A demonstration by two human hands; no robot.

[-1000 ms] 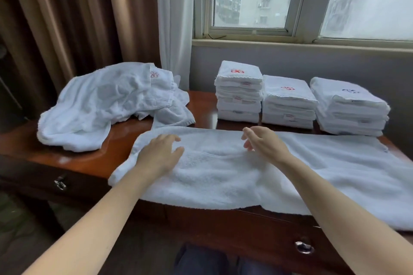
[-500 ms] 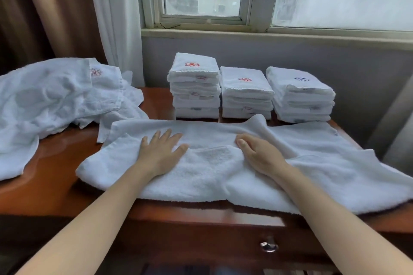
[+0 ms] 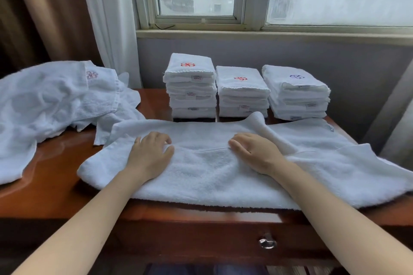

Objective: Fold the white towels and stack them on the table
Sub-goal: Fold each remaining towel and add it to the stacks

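A long white towel (image 3: 212,174) lies spread across the front of the wooden table (image 3: 51,187), its right end drooping over the edge. My left hand (image 3: 150,156) rests on its left-centre, fingertips curled and pinching a fold edge. My right hand (image 3: 254,152) sits on the centre, fingers curled over a raised ridge of the same towel. Behind stand three stacks of folded white towels: left (image 3: 190,87), middle (image 3: 242,94), right (image 3: 295,94).
A heap of unfolded white towels (image 3: 55,105) covers the table's left end. A wall and window sill (image 3: 268,34) close off the back, with curtains (image 3: 67,11) at the left. A drawer knob (image 3: 267,242) sits below the front edge.
The view has swung right and closer. Both hands went from lying flat on the towel to curling their fingers into its fold. A ridge has risen in the towel by my right hand.
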